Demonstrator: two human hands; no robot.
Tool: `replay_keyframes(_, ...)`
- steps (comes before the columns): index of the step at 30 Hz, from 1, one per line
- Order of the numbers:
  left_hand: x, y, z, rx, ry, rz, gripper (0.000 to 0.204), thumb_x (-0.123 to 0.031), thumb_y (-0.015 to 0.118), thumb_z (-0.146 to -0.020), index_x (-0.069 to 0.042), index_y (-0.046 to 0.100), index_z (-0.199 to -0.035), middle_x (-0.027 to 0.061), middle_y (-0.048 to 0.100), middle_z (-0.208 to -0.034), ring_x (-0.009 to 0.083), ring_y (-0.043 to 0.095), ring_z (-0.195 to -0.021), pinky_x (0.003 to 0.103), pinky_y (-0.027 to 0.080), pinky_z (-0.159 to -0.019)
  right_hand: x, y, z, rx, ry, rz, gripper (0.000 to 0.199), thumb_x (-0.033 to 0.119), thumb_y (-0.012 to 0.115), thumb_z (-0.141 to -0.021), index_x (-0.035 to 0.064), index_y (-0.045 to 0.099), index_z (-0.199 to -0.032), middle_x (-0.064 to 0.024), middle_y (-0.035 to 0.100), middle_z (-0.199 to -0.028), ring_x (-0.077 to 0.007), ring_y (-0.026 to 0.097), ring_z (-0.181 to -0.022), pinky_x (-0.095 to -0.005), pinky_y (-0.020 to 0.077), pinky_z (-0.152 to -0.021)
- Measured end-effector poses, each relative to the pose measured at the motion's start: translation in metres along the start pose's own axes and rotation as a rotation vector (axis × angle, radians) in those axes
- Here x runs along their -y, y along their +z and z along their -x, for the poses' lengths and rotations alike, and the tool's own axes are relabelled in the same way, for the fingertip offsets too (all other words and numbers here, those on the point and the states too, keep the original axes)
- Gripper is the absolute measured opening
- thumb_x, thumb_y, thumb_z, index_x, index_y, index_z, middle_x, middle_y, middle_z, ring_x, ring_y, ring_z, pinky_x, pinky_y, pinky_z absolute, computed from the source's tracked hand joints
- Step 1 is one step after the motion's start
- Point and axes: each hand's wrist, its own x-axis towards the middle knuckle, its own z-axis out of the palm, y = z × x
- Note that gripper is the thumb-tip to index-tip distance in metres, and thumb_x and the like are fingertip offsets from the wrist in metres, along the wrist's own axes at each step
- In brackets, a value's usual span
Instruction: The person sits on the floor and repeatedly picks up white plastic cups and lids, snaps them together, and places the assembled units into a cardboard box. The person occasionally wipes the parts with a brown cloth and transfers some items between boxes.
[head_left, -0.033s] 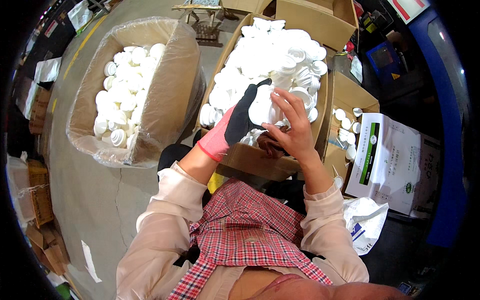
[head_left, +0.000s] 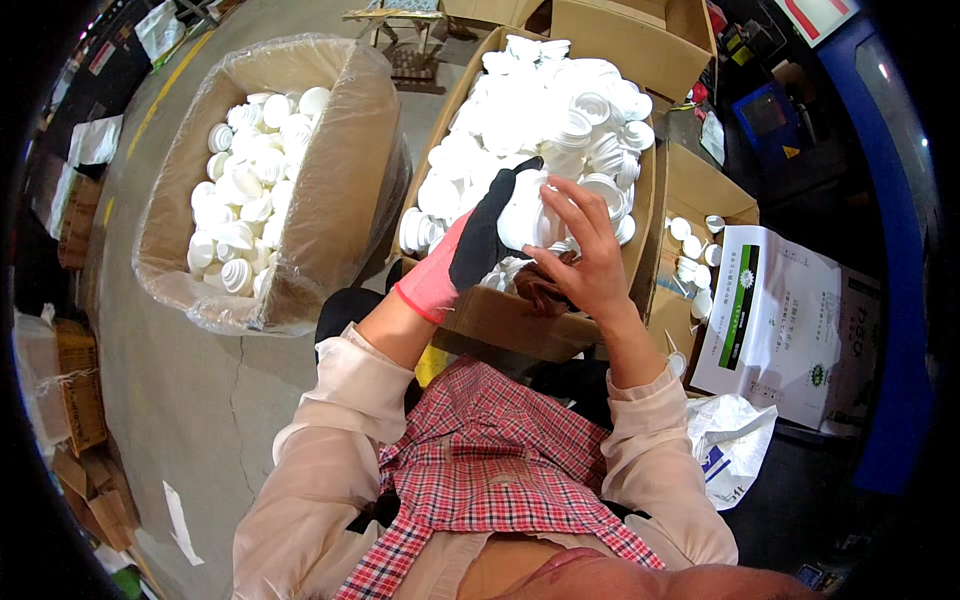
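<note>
Over the near side of a cardboard box [head_left: 520, 325], my left hand [head_left: 487, 232], in a black and pink glove, grips a white plastic jar [head_left: 518, 222]. My right hand [head_left: 592, 250] is bare. Its fingers curve round the jar's ringed rim from the other side, with the fingertips against it. Behind my hands, a heap of similar white plastic jars [head_left: 530, 110] fills the box. Many show round mouths with ridged necks. Just below my right palm, a dark brown cloth [head_left: 545, 288] hangs at the box's near edge.
To the left stands a plastic-lined carton [head_left: 345, 170] holding more white jars [head_left: 240, 190]. A smaller box [head_left: 735, 200] with a few white pieces is on the right, beside a printed white carton [head_left: 770, 330]. A crumpled white bag [head_left: 730, 440] lies nearer me.
</note>
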Motion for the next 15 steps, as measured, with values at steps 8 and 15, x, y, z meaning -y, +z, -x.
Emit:
replay_keyframes(8, -0.012, 0.020, -0.002, -0.004, -0.005, -0.522, 0.070, -0.012, 0.072, -0.081, -0.001, 0.039, -0.141, 0.0078, 0.050, -0.134, 0.0148, 0.048, -0.119, 0.029, 0.039, -0.101, -0.020, -0.008, 0.001, -0.117, 0.219, -0.359, 0.046, 0.026, 0.070, -0.083, 0.0045, 0.058, -0.121, -0.0103, 0.056, -0.119, -0.0265, 0.053, -0.109, -0.0357, 0.0414, -0.094)
replay_keyframes(15, 0.031, 0.021, 0.004, -0.264, 0.133, -1.044, 0.057, -0.015, 0.073, -0.076, 0.003, 0.051, -0.125, 0.0212, 0.064, -0.109, 0.0319, 0.063, -0.102, 0.039, 0.048, -0.087, -0.042, 0.017, 0.009, -0.292, 0.576, -0.272, 0.056, 0.049, 0.038, -0.100, -0.0017, 0.058, -0.088, -0.0083, 0.052, -0.072, -0.0168, 0.048, -0.069, -0.0311, 0.0392, -0.066)
